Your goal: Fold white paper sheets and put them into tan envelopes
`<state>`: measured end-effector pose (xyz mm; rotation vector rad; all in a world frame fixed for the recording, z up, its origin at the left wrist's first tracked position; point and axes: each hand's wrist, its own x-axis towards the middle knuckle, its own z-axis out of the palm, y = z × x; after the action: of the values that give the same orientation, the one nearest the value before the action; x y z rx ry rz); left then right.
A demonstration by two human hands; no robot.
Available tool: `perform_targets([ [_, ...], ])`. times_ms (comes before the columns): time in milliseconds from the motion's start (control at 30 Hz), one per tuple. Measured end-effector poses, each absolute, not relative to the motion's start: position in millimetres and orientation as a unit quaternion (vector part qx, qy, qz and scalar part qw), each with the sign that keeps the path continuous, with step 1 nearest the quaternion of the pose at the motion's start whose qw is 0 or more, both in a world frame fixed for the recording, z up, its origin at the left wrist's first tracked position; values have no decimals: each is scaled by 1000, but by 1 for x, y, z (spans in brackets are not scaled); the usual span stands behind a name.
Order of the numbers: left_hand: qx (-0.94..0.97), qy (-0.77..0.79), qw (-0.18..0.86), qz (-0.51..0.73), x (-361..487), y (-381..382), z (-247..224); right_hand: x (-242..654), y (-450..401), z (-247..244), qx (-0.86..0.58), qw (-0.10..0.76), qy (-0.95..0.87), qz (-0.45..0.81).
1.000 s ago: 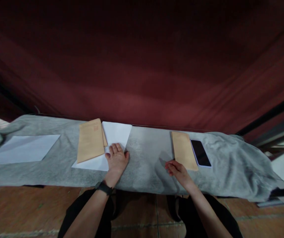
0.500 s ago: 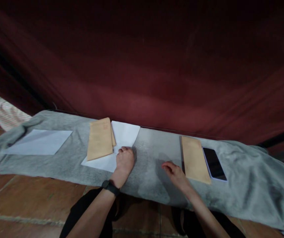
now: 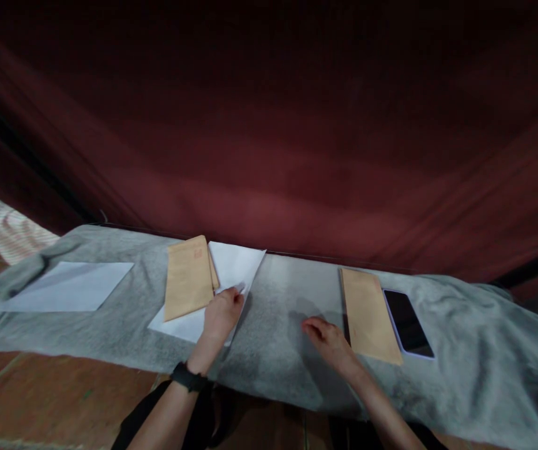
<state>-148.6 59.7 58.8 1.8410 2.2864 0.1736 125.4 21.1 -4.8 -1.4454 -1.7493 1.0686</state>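
My left hand (image 3: 222, 312) is closed in a pinch over a white sheet of paper (image 3: 237, 257), with a small pale fold of it showing at the fingertips. On the sheet's left part lie brown envelopes (image 3: 187, 278), overlapping, the top one with a faint red mark. My right hand (image 3: 328, 340) hovers above the grey cloth (image 3: 278, 350), fingers curled together, and nothing shows in them. Just right of it are more brown envelopes (image 3: 371, 315), apparently stacked.
A dark-screened phone (image 3: 408, 324) lies beside the right envelopes. Another white sheet (image 3: 69, 286) rests at the far left of the cloth. Behind the covered surface rises a dark red curtain-like wall (image 3: 269, 156). Brown floor tiles (image 3: 53, 394) show in front.
The view has tilted slightly upward. My left hand has shifted a little left across the sheet, and a pale fold now shows at its fingers. My right hand has barely moved.
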Motion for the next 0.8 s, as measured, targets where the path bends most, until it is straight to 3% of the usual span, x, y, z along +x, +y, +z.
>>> perform_targets([
  [300,721,650,202,125,-36,26,42,103,39,-3,-562,403,-420,587],
  [467,747,576,264,201,-21,15,43,112,46,-11,-574,450,-435,528],
  [667,745,626,69,221,-79,52,47,146,60,-28,-654,458,-454,396],
  [800,757,640,-3,130,-123,72,27,161,69,-33,-666,471,-470,336],
])
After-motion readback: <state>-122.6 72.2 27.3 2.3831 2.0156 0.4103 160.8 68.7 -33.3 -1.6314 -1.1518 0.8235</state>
